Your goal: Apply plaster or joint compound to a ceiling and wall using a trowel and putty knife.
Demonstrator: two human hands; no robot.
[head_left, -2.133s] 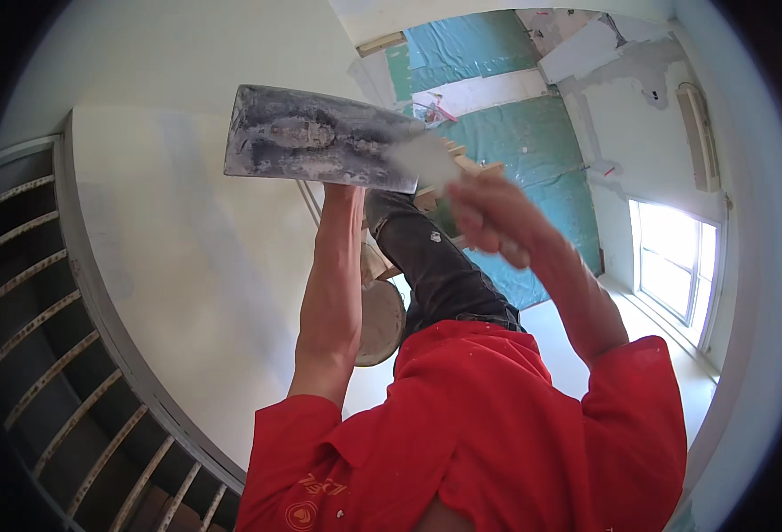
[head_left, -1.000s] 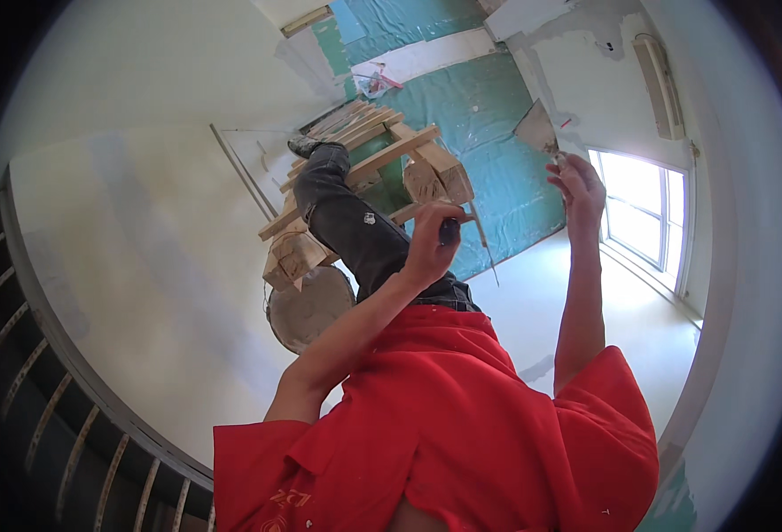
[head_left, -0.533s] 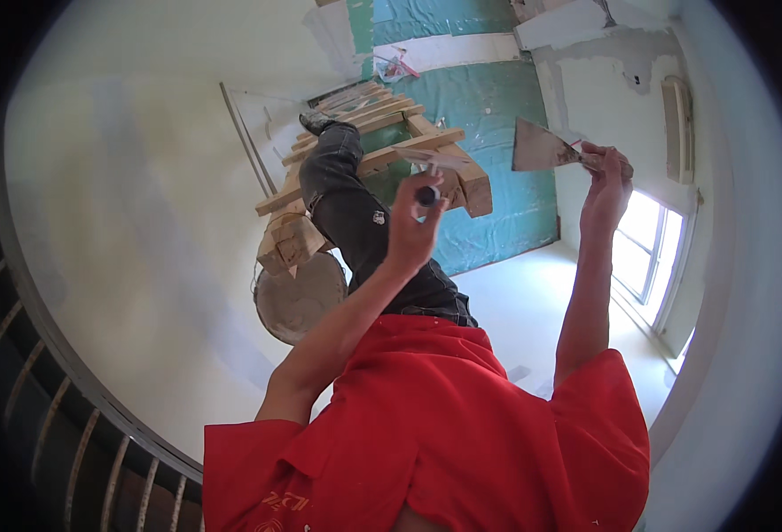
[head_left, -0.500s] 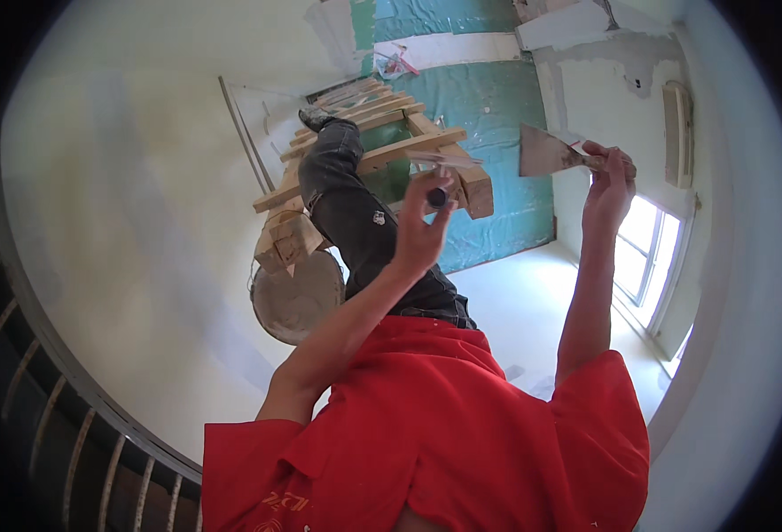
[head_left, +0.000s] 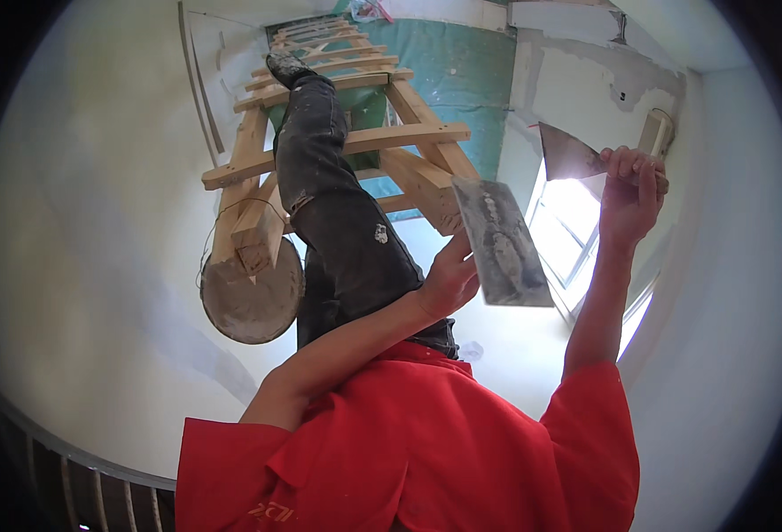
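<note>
A trowel [head_left: 504, 244] in the left hand [head_left: 453, 277], a putty knife [head_left: 570, 153] in the right hand [head_left: 633, 188], the two tools apart.
The left hand seems closed on the trowel from behind, though the trowel hides part of the grip; the trowel stands tilted just to the right of this hand, with grey smears on its face. The right hand wraps its fingers around the putty knife, which points to the left of that hand. For good control, a steady trowel and a putty knife met flat against it, at low angle, would likely serve best. The bucket [head_left: 249, 340] is to the left of the left hand, so that elbow needs care.
</note>
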